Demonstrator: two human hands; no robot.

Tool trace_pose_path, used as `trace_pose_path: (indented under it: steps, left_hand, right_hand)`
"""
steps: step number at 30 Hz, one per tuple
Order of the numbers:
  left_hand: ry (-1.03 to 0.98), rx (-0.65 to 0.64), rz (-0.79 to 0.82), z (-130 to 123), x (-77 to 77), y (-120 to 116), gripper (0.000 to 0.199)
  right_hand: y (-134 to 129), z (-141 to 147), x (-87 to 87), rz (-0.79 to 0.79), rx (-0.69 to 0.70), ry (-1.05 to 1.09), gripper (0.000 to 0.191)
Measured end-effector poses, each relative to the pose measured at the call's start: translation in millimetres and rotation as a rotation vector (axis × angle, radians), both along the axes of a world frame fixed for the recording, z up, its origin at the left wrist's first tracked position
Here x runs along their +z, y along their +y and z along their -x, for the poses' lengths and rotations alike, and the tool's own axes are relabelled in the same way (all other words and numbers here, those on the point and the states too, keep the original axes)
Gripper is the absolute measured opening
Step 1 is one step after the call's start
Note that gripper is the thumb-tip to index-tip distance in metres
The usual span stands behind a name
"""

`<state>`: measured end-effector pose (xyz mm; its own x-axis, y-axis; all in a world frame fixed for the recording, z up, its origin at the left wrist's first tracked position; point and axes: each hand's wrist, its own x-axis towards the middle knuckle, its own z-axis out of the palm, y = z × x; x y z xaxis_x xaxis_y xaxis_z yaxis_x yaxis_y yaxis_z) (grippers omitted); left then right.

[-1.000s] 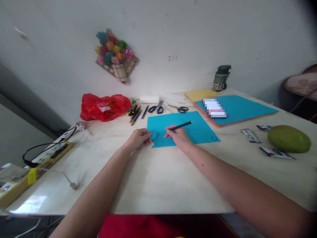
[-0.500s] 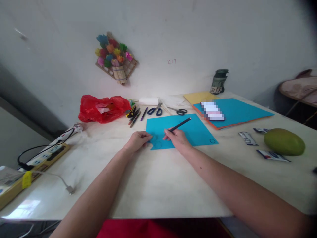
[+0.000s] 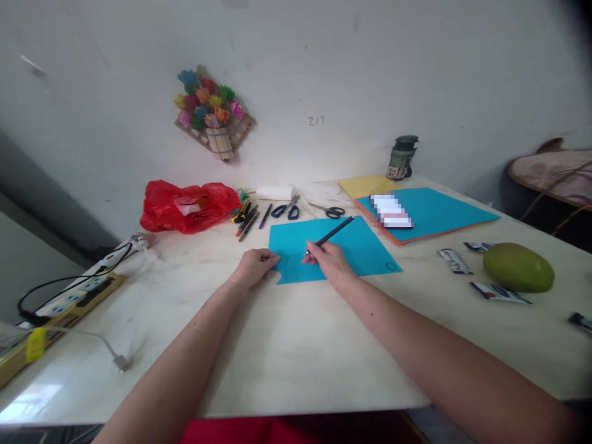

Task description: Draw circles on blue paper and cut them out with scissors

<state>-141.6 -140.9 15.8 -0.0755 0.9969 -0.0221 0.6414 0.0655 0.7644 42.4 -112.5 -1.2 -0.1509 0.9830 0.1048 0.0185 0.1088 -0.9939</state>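
Observation:
A blue sheet of paper lies on the table before me, with a notch at its lower left corner. A small dark circle is drawn at its lower right corner, and fainter curved lines show near the left edge. My left hand is closed at that left edge, thumb and fingers pinching the paper. In my right hand is a slim black pen, held in a writing grip. Its tip points down and left, just above or on the paper; contact I cannot make out.
Behind the sheet lie scissors, black-handled scissors, several markers and a red plastic bag. Rightward are a phone on coloured paper, a green mango and small packets. A power strip runs along the left.
The view has shifted slightly. Both hands keep almost the same place on the paper, and the pen stays in my right hand with its tip a little more visible.

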Motion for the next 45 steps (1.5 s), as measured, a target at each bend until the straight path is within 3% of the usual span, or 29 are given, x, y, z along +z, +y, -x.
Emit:
trace_pose_path:
  steps: [16, 20, 24, 30, 35, 39, 45]
  left_hand:
    - [0.014, 0.057, 0.001, 0, -0.5, 0, 0.023]
    - [-0.113, -0.002, -0.003, 4, -0.3, 0, 0.025]
    - [-0.277, -0.086, 0.031, 4, 9.2, 6, 0.024]
    - [-0.434, -0.114, 0.169, -20, 25.5, 16, 0.022]
    - [-0.631, -0.098, 0.137, -39, 10.4, 16, 0.025]
    - [-0.62, -0.152, 0.17, -43, -4.1, 15, 0.024]
    - [-0.584, -0.148, 0.173, -45, -3.5, 12, 0.024]
  right_hand:
    - [-2, 0, -2.9, -0.113, 0.024, -0.044, 0.022]
    - [-3, 2, -0.1, -0.045, 0.026, -0.047, 0.018]
    - [-2, 2, 1.0, -0.029, 0.037, -0.028, 0.016]
    - [1, 0, -5.0, -0.111, -0.032, 0.021, 0.015]
    - [4, -3, -6.3, -0.185, -0.095, 0.033, 0.017]
    - [5, -5, -0.3, -0.15, -0.148, 0.038, 0.021]
    - [1, -6, 17.3, -0.073, -0.118, 0.054, 0.026]
